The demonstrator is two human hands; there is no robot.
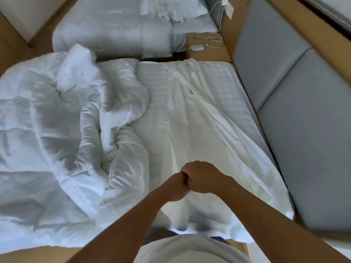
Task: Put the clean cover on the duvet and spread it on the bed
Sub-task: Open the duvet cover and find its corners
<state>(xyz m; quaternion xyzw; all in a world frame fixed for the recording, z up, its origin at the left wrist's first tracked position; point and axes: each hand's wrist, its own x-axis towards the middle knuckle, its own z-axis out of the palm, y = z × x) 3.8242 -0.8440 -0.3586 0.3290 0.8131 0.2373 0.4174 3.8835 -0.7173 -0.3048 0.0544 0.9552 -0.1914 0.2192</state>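
Your left hand (pixel 175 185) and right hand (pixel 202 177) meet knuckle to knuckle in front of you. Both are curled into tight fists on the near end of the cover (pixel 190 111). The cloth gathers up to your fists and hangs in folds beneath them, down toward your white shirt (pixel 190 249). How much cloth each fist has inside it, you cannot tell from here.

From your hands the cream cover runs away in a long strip down the middle of the bed (pixel 228 88), fanning out to the right near you and reaching the far edge. Striped sheet shows bare on its right side.

Left of the cover, touching it along its edge, the duvet (pixel 66 120) lies crumpled in a thick white heap over the left half of the bed.

Grey padded panels (pixel 303 130) run along the right side. Beyond the far edge stands a wooden nightstand (pixel 209 54) with a small charger (pixel 197 47) and loose cable, and a second bed (pixel 114 31) behind it.
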